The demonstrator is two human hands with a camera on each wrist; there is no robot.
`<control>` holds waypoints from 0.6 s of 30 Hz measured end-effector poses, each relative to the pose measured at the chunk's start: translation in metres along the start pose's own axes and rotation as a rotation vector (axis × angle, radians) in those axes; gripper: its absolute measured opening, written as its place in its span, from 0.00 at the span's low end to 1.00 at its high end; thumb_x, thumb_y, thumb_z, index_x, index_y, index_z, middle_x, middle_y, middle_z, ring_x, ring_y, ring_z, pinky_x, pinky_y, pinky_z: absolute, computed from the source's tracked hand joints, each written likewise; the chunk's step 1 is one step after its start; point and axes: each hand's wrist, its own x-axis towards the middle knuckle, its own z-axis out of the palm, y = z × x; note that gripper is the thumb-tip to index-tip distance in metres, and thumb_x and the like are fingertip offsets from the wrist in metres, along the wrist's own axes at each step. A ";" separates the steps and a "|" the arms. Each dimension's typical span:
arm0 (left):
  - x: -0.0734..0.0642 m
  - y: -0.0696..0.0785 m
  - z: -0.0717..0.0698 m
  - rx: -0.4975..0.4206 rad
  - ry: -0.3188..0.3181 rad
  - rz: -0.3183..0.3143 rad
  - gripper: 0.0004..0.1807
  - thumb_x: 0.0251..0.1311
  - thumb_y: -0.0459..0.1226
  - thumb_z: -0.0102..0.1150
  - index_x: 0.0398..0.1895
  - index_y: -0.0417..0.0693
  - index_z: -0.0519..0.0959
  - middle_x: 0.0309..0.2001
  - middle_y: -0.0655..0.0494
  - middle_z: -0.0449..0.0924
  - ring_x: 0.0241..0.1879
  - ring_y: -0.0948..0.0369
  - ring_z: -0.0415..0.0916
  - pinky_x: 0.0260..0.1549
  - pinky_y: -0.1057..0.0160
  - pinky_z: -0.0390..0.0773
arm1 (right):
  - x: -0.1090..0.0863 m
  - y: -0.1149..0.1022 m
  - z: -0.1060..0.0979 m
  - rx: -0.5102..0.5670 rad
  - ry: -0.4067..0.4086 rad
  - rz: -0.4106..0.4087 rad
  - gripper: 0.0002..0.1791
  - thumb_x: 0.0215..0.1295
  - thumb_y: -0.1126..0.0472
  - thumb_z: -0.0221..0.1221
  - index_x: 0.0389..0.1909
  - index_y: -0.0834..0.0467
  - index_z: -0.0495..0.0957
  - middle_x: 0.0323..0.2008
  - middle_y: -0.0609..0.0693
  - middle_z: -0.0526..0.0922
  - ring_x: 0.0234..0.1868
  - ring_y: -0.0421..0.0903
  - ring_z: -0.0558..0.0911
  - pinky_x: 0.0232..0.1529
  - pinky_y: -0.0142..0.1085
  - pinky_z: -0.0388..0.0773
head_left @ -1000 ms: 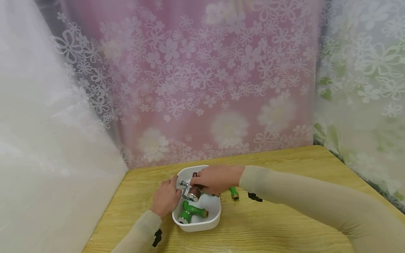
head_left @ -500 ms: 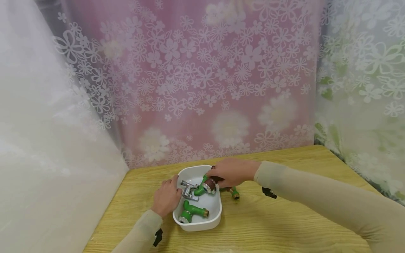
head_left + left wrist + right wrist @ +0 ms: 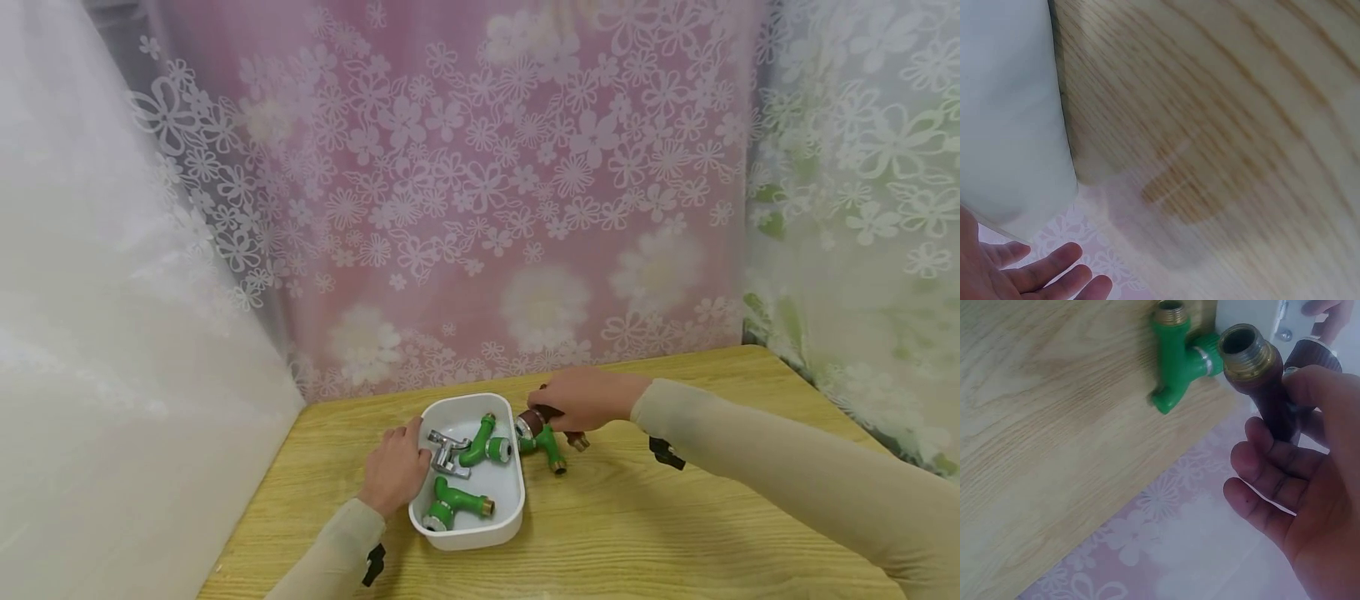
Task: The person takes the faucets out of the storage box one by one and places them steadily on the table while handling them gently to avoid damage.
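Head view: your right hand (image 3: 585,397) has thumb and fingers clamped on a brown tap (image 3: 533,422), just right of the white basin (image 3: 483,539). Your left hand (image 3: 393,468) touches the basin's left rim, its fingers seemingly loose and apart. Inside the basin lie 2 green taps (image 3: 463,498) and 1 chrome tap (image 3: 448,460); outside, just right, 1 more green tap (image 3: 552,451).

Pink flwr curtain (image 3: 480,183), prob. plastic, behind tbl (image 3: 637,533).
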 end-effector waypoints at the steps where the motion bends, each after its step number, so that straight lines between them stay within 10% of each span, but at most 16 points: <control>1: 0.000 0.000 0.000 0.000 -0.002 -0.002 0.29 0.69 0.43 0.51 0.72 0.45 0.66 0.59 0.41 0.78 0.59 0.45 0.76 0.46 0.42 0.81 | -0.001 0.003 0.002 0.001 -0.002 0.008 0.10 0.71 0.51 0.59 0.50 0.46 0.77 0.32 0.38 0.79 0.29 0.37 0.74 0.34 0.35 0.73; 18: -0.001 0.001 -0.001 -0.009 -0.008 -0.013 0.30 0.70 0.43 0.52 0.73 0.45 0.65 0.60 0.41 0.78 0.60 0.45 0.75 0.49 0.41 0.80 | -0.010 0.033 0.040 0.090 -0.085 0.190 0.08 0.71 0.52 0.59 0.46 0.49 0.77 0.30 0.40 0.76 0.29 0.41 0.73 0.34 0.39 0.71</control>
